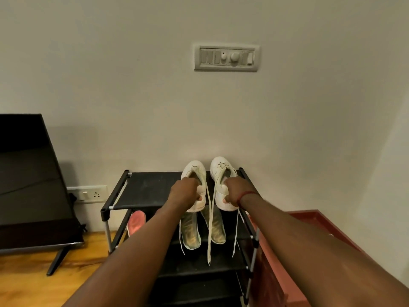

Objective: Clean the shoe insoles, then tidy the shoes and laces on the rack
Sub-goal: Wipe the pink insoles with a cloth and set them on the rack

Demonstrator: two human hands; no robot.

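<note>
Both hands are out front at the top shelf of the black shoe rack (143,189), one white shoe in each. Left hand (184,191) grips the heel end of the left shoe (194,171), fingers curled into the opening, thumb on the back. Right hand (234,191) grips the right shoe (221,167) the same way; there's a red thread (245,194) on that wrist. The shoes sit side by side, just apart, toes toward the wall, heels over the shelf's front edge. Can't tell if the soles rest fully on the shelf.

Laces (210,229) are untied and hang loose from both shoes down past the second shelf. Two insoles lie on the shelf below, directly under the hands: left insole (190,233), right insole (215,231), near each other. A pink shoe sole (136,222) shows at that shelf's left end.

TV (28,185) on the wood floor to the left, wall socket (88,194) beside it, switch panel (226,58) up on the wall, red tray-like thing (309,218) right of the rack.
</note>
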